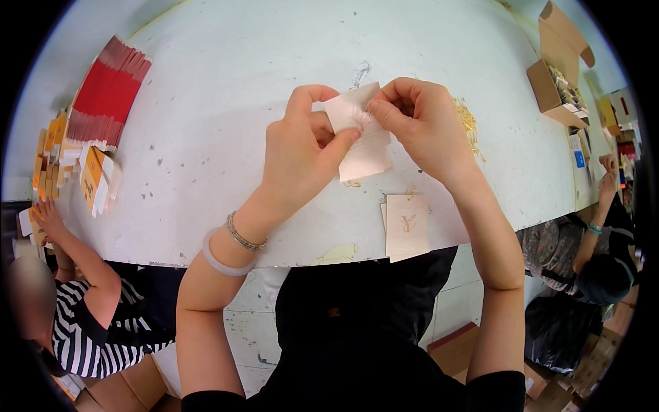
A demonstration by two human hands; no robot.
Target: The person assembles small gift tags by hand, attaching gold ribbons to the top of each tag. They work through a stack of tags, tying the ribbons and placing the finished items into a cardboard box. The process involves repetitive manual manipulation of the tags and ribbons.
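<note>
Over the table, my left hand (302, 151) grips a pale pinkish paper card (367, 154), its thumb on the front and fingers behind. A thin line-like mark or strand shows near that thumb, too fine to make out. Pinched at the card's upper right edge is my right hand (429, 127), its thumb in front; any small piece in that pinch is hidden. A little stack of similar cards (408, 230) lies at the table's near edge, a thin looped figure on the top one. Beyond my right wrist sits a pile of small gold wire-like pieces (465, 123).
Red folded packets (106, 96) are stacked at the far left, with orange-and-white boxes (95, 180) nearer. An open cardboard box (557, 93) of small items stands at the right. One person (103, 309) works at the left, another (590, 247) at the right.
</note>
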